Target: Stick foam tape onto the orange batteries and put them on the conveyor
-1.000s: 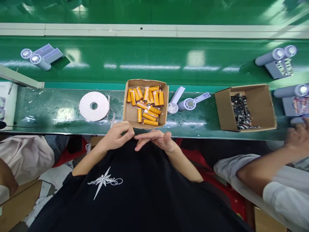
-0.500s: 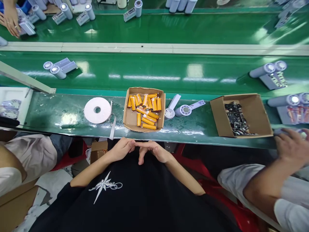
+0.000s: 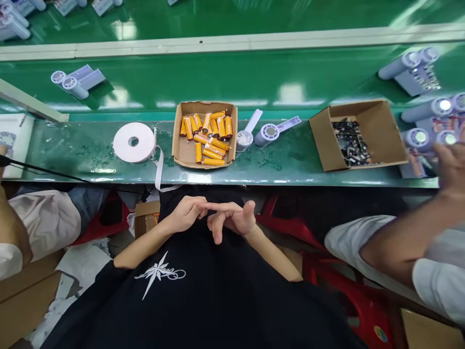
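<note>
A glossy green belt (image 3: 218, 80) runs beyond a green tabletop (image 3: 276, 167), where a shallow cardboard tray (image 3: 184, 151) holds a loose pile of orange cylindrical cells (image 3: 218, 144). Right of the tray, past two pale-purple fan housings (image 3: 244, 138) lying just beside it, a deeper cardboard box (image 3: 385, 133) contains a heap of small dark parts (image 3: 350, 143). Well to the tray's left stands a white bin (image 3: 26, 143) with pale parts inside, too cut off to identify. Between bin and tray lies a white tape roll (image 3: 123, 145), its loose strip (image 3: 159, 169) hanging over the tabletop's edge.

On the tray's near side, the left grip (image 3: 188, 213) is closed, thumb and fingers pinched at the tip of the right index finger; whether anything thin sits between them cannot be told. The right grip (image 3: 234, 218) is spread, its thumb standing clear.
</note>
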A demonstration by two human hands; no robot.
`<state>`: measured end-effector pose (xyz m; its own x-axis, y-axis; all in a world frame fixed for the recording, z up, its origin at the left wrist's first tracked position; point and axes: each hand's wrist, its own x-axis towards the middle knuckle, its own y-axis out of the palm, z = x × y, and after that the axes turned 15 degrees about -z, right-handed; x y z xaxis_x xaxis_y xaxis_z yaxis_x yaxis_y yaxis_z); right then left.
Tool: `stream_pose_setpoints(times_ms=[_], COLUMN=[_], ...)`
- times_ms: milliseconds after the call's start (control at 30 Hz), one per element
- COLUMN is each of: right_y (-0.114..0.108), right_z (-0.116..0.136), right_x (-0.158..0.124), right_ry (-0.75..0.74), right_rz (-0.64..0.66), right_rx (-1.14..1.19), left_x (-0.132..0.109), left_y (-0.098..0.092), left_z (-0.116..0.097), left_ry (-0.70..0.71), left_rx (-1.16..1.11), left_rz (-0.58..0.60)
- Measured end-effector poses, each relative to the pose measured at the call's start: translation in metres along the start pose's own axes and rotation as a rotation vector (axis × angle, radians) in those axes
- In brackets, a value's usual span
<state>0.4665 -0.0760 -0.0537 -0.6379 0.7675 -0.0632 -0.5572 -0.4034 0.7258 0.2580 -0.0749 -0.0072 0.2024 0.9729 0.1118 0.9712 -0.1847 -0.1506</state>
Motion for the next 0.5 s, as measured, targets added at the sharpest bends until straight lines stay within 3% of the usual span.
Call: stream_pose_setpoints(times_ms=[200,367,500], right_y=[-0.001,-0.008,-0.014], right_z=[-0.017,-0.02,-0.018], right_x=[-0.026,-0.037,-0.041], right_ry=[-0.028,0.057,0.067], right_rz=[0.047,-0.084,-0.098], right_rx=[0.163,-0.07,-0.144], left_x=[-0.019,-0.032,-0.028], left_y=[0.018,0.03,0.029], left_z=[-0.005,-0.005,-0.001], left_ry=[0.075,-0.001,-0.044], left_rx=[-0.083,-0.133,0.019], left_rz=[0.059,0.079,0.068])
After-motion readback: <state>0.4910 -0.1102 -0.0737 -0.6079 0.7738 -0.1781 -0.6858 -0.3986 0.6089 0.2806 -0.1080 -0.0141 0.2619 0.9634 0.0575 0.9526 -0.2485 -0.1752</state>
